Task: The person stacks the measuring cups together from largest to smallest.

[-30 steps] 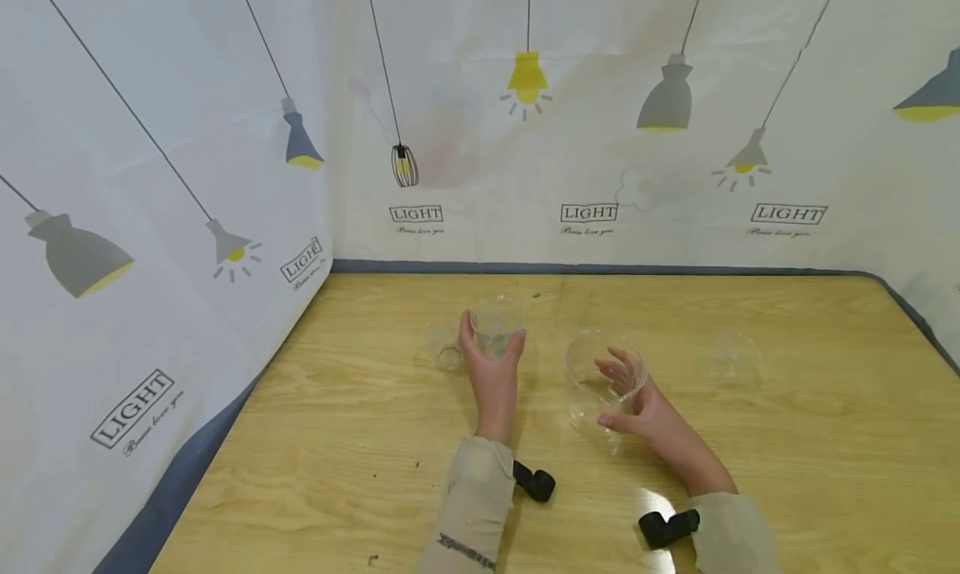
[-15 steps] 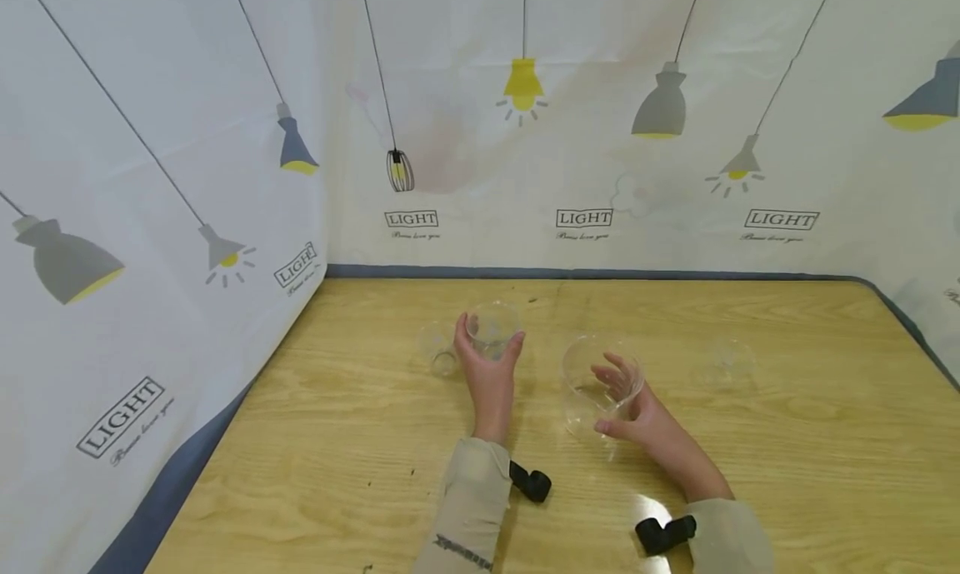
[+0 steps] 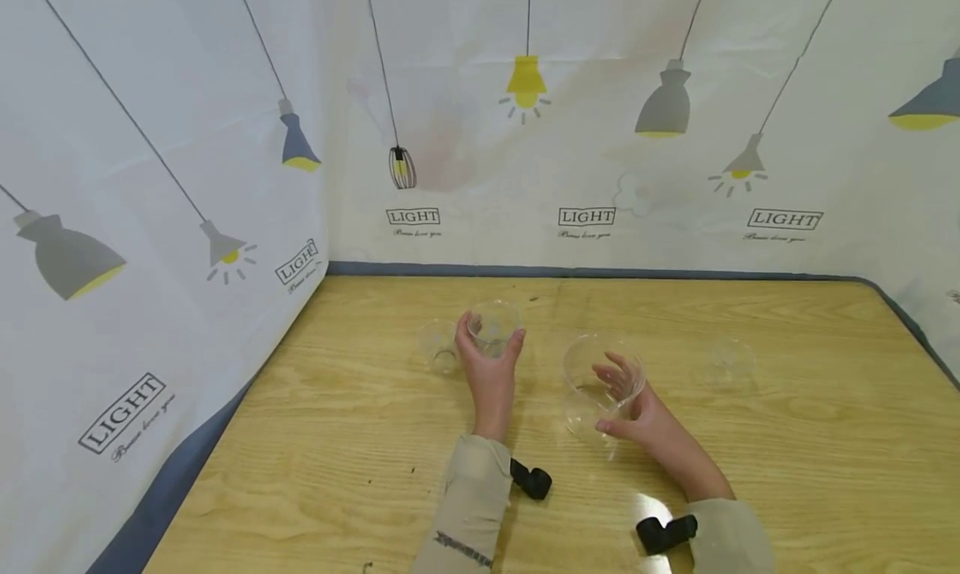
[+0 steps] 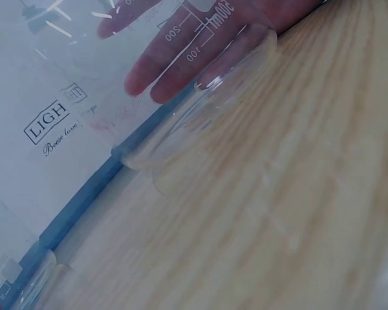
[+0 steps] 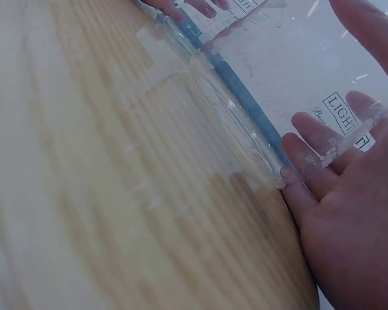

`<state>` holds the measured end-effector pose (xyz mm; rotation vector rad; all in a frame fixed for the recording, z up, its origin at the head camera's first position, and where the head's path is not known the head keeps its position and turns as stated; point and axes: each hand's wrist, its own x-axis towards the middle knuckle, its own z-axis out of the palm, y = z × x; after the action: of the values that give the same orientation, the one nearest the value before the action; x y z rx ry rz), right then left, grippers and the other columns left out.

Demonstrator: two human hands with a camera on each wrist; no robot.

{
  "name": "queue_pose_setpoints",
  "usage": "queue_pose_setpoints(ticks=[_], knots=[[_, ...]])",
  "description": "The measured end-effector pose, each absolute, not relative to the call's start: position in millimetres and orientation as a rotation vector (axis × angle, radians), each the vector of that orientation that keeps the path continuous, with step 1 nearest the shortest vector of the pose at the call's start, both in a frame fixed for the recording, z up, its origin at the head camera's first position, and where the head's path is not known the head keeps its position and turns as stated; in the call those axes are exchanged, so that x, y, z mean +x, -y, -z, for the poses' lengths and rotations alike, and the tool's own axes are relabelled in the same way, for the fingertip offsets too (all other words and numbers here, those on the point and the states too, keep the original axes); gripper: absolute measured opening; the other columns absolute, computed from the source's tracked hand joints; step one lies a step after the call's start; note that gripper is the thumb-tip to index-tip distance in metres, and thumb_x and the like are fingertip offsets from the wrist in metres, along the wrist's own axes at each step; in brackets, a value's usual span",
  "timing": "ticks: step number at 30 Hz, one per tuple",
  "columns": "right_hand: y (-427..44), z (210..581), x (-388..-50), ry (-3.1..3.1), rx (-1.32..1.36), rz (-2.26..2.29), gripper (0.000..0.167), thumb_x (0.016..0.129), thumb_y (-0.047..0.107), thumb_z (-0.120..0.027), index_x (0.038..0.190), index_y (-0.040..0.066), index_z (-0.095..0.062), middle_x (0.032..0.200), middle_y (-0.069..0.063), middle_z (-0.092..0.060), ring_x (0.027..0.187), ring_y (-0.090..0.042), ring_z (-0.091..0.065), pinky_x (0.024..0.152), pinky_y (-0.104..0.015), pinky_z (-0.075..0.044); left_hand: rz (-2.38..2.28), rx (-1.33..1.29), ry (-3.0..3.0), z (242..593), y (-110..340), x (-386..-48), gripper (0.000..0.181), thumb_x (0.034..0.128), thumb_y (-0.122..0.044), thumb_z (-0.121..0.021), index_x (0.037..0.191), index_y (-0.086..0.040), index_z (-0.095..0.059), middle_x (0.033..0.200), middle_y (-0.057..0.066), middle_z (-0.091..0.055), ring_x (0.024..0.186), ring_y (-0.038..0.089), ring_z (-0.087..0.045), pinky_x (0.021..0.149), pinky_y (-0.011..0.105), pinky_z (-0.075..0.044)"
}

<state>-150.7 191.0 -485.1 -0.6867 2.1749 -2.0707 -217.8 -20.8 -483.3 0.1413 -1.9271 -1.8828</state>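
Gripping left hand (image 3: 491, 366): small beaker (image 3: 495, 317)
Cupping right hand (image 3: 643, 409): large beaker (image 3: 587, 397)
Beakers: still unmoved, work seemingly paused

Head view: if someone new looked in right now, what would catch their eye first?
Probably the bright yellow lamp printed on the white backdrop, top centre. Next come the two hands mid-table: the left hand grips a clear vessel, and the right hand holds a wider-looking beaker, nearer the camera.
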Motion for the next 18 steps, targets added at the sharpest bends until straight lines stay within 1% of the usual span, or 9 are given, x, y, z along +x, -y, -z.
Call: queue_pose_setpoints(ticks=[6, 8, 12, 15, 18], knots=[[-191.6, 483.8, -147.4, -2.224, -0.659, 2.036, 0.088, 0.072, -0.007, -0.067, 0.14, 0.002, -0.011, 0.137, -0.027, -0.027, 0.126, -0.041, -0.021, 0.095, -0.011, -0.023, 1.902, 0.101, 1.935, 484.5, 21.3, -216.8, 0.081, 0.0737, -0.04, -0.07, 0.137, -0.02, -0.025, 0.132, -0.005, -0.035, 0.123, 0.016, -0.031, 0.099, 0.045, -0.027], [-191.6, 484.5, -147.0, -2.222, -0.667, 2.044, 0.088, 0.072, -0.009, -0.066, 0.139, 0.001, -0.011, 0.136, -0.029, -0.027, 0.125, -0.042, -0.021, 0.095, -0.011, -0.023, 1.906, 0.089, 1.941, 484.9, 21.0, -216.2, 0.08, 0.0737, -0.042, -0.07, 0.137, -0.022, -0.025, 0.132, -0.005, -0.035, 0.123, 0.016, -0.031, 0.098, 0.044, -0.027], [-190.6, 485.2, -148.9, -2.184, -0.717, 2.079, 0.088, 0.071, -0.012, -0.065, 0.139, 0.0, -0.01, 0.134, -0.034, -0.024, 0.124, -0.045, -0.02, 0.097, -0.014, -0.024, 1.898, 0.076, 1.964, 485.0, 20.6, -215.8, 0.077, 0.0741, -0.045, -0.068, 0.136, -0.029, -0.024, 0.133, -0.006, -0.034, 0.123, 0.014, -0.031, 0.097, 0.043, -0.029], [-190.8, 485.2, -149.1, -2.202, -0.695, 2.06, 0.088, 0.072, -0.01, -0.066, 0.14, 0.003, -0.011, 0.136, -0.031, -0.025, 0.125, -0.044, -0.02, 0.097, -0.013, -0.023, 1.89, 0.07, 1.987, 484.1, 20.7, -215.2, 0.077, 0.0751, -0.046, -0.067, 0.136, -0.031, -0.022, 0.133, -0.008, -0.033, 0.123, 0.011, -0.03, 0.097, 0.042, -0.029], [-191.3, 484.7, -148.2, -2.214, -0.66, 2.035, 0.088, 0.073, -0.006, -0.067, 0.14, 0.004, -0.011, 0.137, -0.026, -0.026, 0.126, -0.042, -0.021, 0.096, -0.011, -0.023, 1.894, 0.061, 2.0, 483.4, 21.3, -214.1, 0.079, 0.0757, -0.048, -0.065, 0.138, -0.028, -0.021, 0.132, -0.012, -0.032, 0.123, 0.01, -0.03, 0.097, 0.042, -0.029]])
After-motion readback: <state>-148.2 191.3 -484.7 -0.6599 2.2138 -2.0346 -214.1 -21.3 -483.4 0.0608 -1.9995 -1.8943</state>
